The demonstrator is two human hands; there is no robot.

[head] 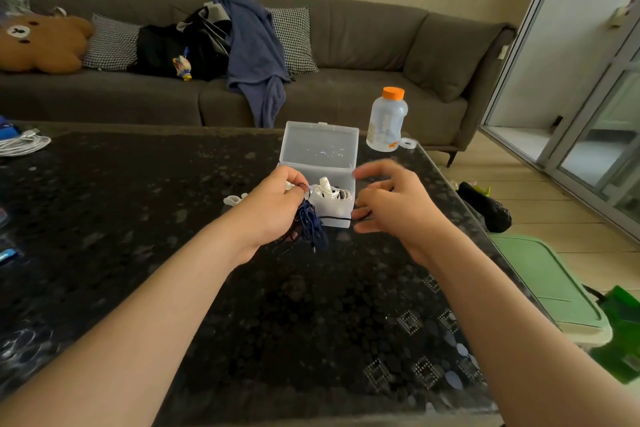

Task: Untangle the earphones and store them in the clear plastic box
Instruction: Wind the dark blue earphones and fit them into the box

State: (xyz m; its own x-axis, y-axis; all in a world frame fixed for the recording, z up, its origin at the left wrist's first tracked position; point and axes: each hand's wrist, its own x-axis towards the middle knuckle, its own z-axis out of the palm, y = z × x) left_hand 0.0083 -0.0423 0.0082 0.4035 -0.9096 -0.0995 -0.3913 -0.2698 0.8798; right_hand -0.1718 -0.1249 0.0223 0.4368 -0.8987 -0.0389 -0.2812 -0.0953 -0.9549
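Near edge of desk (pixel 311 322): both forearms over it, with bare dark surface under and between them.

left hand (pixel 277 208): fingers curled round the dark blue earphones (pixel 310 224), a tangled bunch hanging below the fist, just above the desk and touching the front-left corner of the clear plastic box (pixel 334 213). One thin black strand (pixel 341 218) runs from the bunch across the box front to the right hand (pixel 391 201).

right hand: fingers spread and loosely bent, just right of the box. The strand reaches its lower fingers. Motion blur, so can't tell if it's pinched.

Box sits mid-desk, lid (pixel 320 146) hinged up at the back. White earphones (pixel 327 191) are already inside. Small white piece (pixel 232 199) lies on the desk, left of the left hand.

Right desk edge runs diagonally, close to the right forearm. Green bin lid (pixel 547 284) is on the floor just past it.

Far right corner: bottle (pixel 386 121) with an orange cap, near the far edge and well apart from the box.
Far left: white cable coil (pixel 20 144).

Sofa (pixel 363 45) behind the far edge.
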